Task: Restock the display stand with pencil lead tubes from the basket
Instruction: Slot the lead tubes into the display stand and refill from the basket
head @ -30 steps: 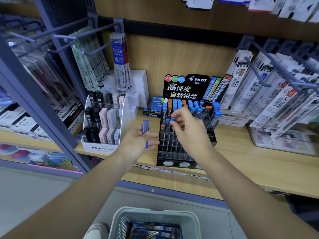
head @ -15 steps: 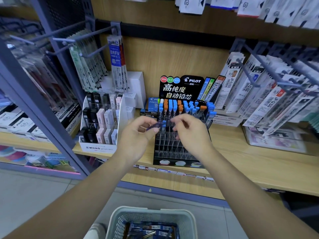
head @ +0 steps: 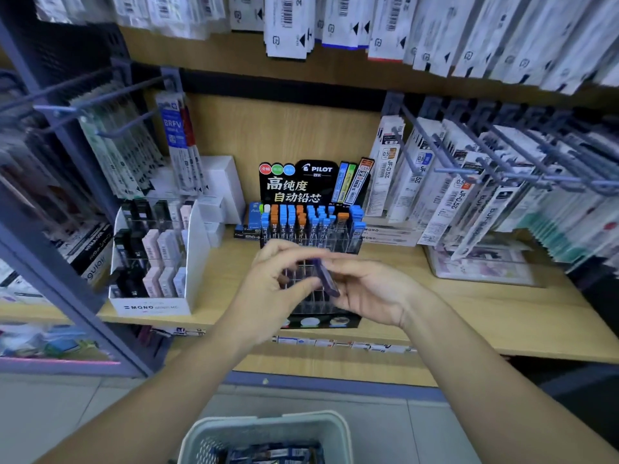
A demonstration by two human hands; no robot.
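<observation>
Evidently the lead tube is held just above the display stand so one end can be aimed at a free slot. The left hand has its grip pinched on the tube. The right hand touches it, its grip too blurred to judge. The tube's long axis slants steeply, upper end up-left, lower end toward the right palm.

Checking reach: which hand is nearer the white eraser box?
Left. The left hand is just right of the eraser box; the right hand is farther right.
</observation>
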